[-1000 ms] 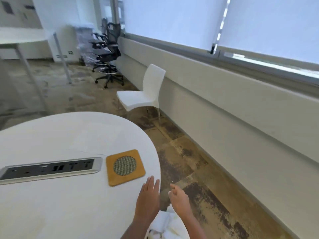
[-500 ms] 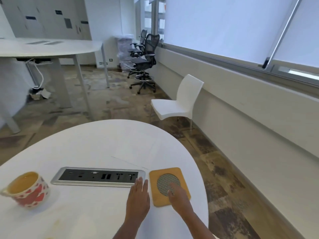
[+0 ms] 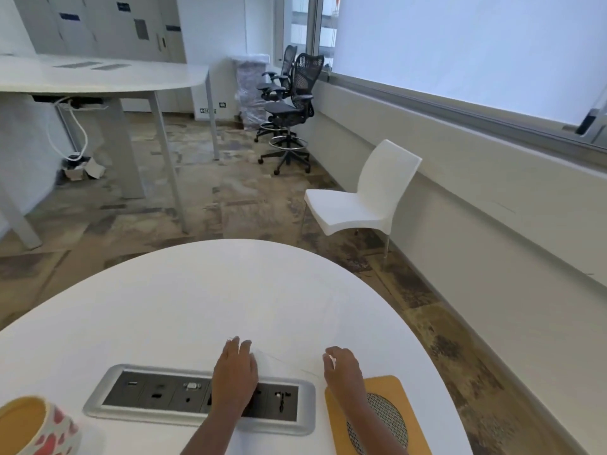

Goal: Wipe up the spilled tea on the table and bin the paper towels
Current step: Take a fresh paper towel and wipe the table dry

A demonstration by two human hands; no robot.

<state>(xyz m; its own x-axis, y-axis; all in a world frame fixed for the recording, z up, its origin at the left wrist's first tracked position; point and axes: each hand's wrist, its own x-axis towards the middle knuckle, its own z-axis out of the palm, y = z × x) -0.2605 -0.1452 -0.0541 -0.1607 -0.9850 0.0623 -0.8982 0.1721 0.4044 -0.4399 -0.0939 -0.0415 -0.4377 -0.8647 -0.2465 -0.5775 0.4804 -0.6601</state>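
cup [image 3: 31,428]: near left corner, cut off by the frame edge. It is red-patterned, holds tan liquid and stands on the white tabletop [image 3: 197,307].
desk [image 3: 98,77]: far left, a long white desk on grey legs, with a cable hanging beneath it.
panel [image 3: 157,394]: a grey socket strip set into the tabletop, just right of the cup.
left hand [image 3: 235,372]: palm down and relaxed, fingers straight and together. It lies across the panel's right half, with the fingertips reaching the white surface beyond.
paper towel [image 3: 282,364]: a thin white sheet lying on the tabletop between the two hands. It is white on white, and only faint edge lines show.
swivel chairs [image 3: 289,103]: two black mesh chairs, far off, beside the window wall.
right hand [image 3: 343,369]: fingers bent down toward the tabletop at the sheet's right end. Whether they pinch the paper cannot be told.
chair [image 3: 361,205]: white plastic, on the floor beyond the tabletop, right of centre, against the wall.
mat [image 3: 384,387]: a yellow square with a round mesh centre, near right, just beside the panel. The right forearm crosses its left side.
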